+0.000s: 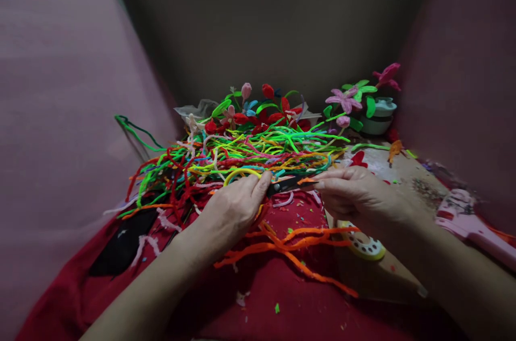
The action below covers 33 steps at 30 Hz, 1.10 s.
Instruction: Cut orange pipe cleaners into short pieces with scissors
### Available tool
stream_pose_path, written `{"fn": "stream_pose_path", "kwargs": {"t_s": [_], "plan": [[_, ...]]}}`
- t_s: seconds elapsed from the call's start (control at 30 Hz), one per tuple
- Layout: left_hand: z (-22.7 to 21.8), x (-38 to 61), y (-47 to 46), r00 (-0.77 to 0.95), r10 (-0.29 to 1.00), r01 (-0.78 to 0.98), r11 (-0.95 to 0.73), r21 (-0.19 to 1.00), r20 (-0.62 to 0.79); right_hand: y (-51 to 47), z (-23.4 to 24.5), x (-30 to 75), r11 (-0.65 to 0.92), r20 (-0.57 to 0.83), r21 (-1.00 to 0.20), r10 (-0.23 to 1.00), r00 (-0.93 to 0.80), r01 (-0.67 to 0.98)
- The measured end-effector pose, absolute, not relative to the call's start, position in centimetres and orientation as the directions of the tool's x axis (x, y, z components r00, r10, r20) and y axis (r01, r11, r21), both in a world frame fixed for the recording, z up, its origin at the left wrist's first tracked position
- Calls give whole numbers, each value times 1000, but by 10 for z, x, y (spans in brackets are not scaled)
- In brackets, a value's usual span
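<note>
My left hand (237, 201) is closed around the yellow handles of a pair of scissors (278, 187), whose dark blades point right. At the blade tips, my right hand (355, 187) pinches a short orange pipe cleaner piece (307, 180). The orange piece lies against the blades; whether they are cutting into it I cannot tell. Below both hands, several long orange pipe cleaners (282, 247) cross each other on the red cloth (258, 308). Just beyond the hands spreads a big heap of pipe cleaners (258, 147) in green, red, yellow and other colours.
Fuzzy flowers (268, 92) stand behind the heap, and more pink flowers (344, 100) rise by a pale green pot (377, 118). A yellow-and-white ring (377, 248) lies under my right forearm. At right is a pink tool (463, 222). A black flat object (121, 241) sits at left.
</note>
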<state>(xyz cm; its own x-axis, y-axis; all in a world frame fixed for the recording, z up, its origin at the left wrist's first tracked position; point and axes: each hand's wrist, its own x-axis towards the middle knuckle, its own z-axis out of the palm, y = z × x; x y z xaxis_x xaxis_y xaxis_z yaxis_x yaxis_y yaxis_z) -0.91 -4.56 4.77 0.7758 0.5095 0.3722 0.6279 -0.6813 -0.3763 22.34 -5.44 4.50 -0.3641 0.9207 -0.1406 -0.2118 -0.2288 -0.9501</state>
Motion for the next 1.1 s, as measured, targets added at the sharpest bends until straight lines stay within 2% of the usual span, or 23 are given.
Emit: {"fn": "stream_pose_path", "kwargs": {"t_s": [0.3, 0.47, 0.63, 0.83, 1.0, 1.1], "plan": [[43, -13, -44, 784, 516, 617, -712, -336, 346, -54, 48, 219, -208, -123, -950, 934, -335, -232], [41, -13, -46, 773, 560, 632, -723, -279, 300, -53, 48, 217, -224, -142, -946, 936, -321, -234], [41, -10, -49, 753, 599, 658, -697, -284, 272, -54, 47, 215, -214, -140, -948, 945, -297, -234], [40, -7, -52, 738, 614, 673, -697, -246, 280, -54, 44, 214, -161, -117, -976, 957, -266, -147], [34, -11, -49, 707, 618, 681, -726, -96, 345, -57, 48, 212, -139, -124, -989, 967, -223, -51], [33, -11, -46, 613, 604, 694, -720, 18, 510, -61, 54, 210, -76, -94, -993, 976, -199, 92]]}}
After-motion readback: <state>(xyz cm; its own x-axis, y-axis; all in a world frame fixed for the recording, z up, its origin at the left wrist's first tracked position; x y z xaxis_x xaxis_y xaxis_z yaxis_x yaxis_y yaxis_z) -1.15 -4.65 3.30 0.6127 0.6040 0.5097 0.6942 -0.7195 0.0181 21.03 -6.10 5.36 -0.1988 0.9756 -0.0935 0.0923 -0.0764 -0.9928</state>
